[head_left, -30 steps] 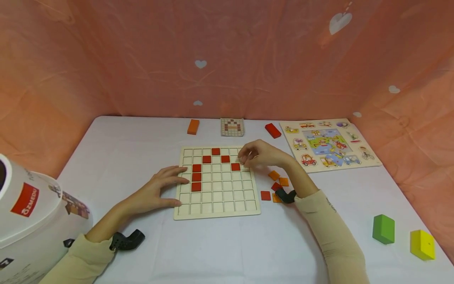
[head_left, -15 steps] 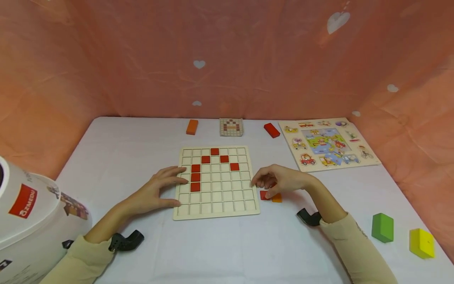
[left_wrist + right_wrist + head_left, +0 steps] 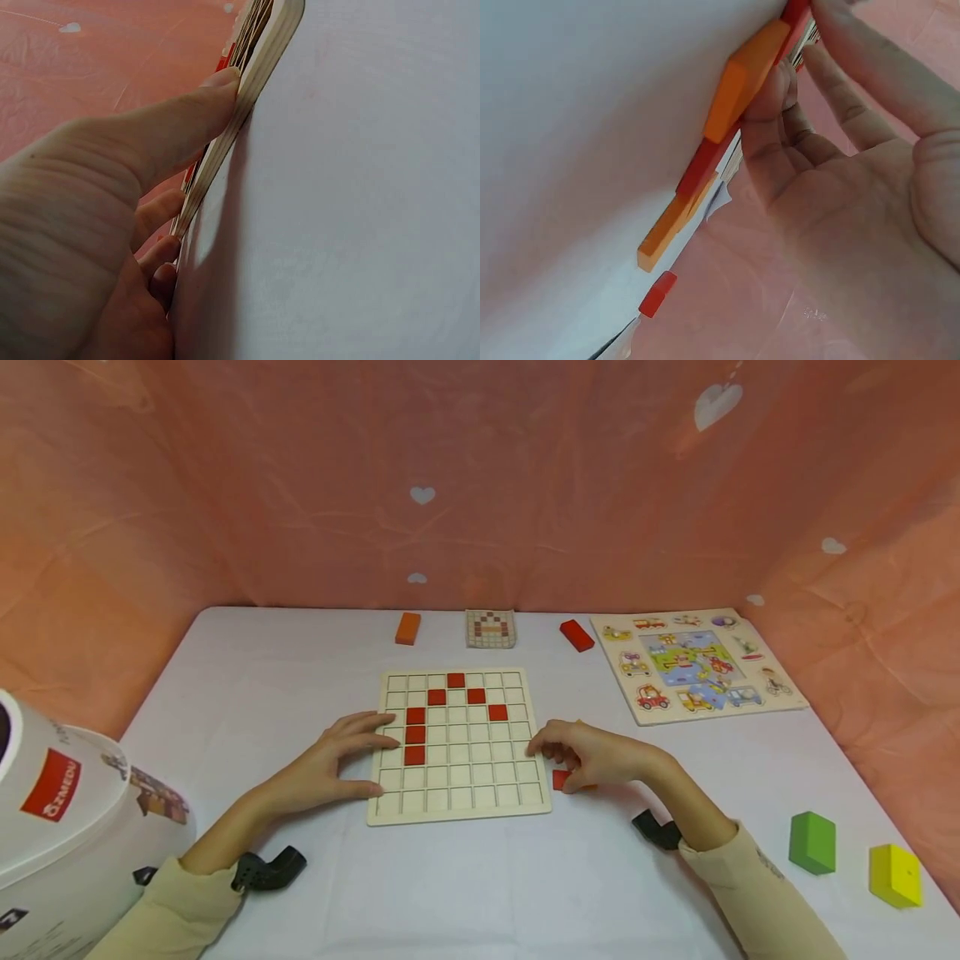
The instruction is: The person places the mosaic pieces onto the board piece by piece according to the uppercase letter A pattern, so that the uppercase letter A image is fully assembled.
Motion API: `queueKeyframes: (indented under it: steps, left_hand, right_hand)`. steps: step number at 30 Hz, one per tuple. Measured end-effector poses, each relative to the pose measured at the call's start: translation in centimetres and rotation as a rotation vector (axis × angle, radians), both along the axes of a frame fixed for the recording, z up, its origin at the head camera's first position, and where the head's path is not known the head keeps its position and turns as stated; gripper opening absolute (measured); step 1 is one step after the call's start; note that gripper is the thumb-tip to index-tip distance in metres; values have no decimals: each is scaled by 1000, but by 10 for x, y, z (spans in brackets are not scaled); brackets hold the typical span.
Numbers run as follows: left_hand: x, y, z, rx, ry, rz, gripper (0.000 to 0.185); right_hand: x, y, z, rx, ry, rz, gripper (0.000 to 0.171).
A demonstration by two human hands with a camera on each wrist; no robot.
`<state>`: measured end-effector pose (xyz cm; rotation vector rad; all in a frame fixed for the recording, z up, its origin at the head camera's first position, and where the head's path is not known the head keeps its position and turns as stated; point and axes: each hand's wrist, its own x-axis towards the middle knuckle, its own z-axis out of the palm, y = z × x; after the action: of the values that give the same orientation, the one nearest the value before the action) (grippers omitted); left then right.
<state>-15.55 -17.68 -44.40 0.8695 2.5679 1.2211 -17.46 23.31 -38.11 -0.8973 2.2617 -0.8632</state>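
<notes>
My left hand (image 3: 337,760) rests along the left edge of a wooden grid board (image 3: 457,817), fingertips and thumb on its rim. Several red square tiles (image 3: 416,734) sit in the board's cells. Just past the board's right edge, my right hand (image 3: 592,756) hovers low over loose tiles, its fingers bent and apart from the thumb. By its thumb lies a red tile (image 3: 558,780). In the right wrist view, an orange tile (image 3: 739,86), another red tile (image 3: 699,166) and more orange tiles (image 3: 658,236) lie beside the fingers; the hand hides them in the head view.
A small pattern card (image 3: 491,630) lies behind the board between an orange block (image 3: 407,628) and a red block (image 3: 577,636). A picture puzzle (image 3: 637,692) is back right. Green (image 3: 812,842) and yellow (image 3: 895,876) blocks stand front right; a white bucket (image 3: 82,843) is left.
My right hand has come from the board's upper right down to the loose tiles beside it, then stayed nearly still. The left hand has kept its place.
</notes>
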Motion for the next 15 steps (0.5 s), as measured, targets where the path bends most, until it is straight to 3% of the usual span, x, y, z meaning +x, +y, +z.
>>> queueKeyframes:
  steps: [11,15]
  left_hand:
    - [0,1,1,5,3,-3,55]
    - [0,1,2,1,1,0,55]
  right_hand:
    - [0,-2,0,-34,-3,34,46]
    - [1,-2,-1,-37,-6,2,43]
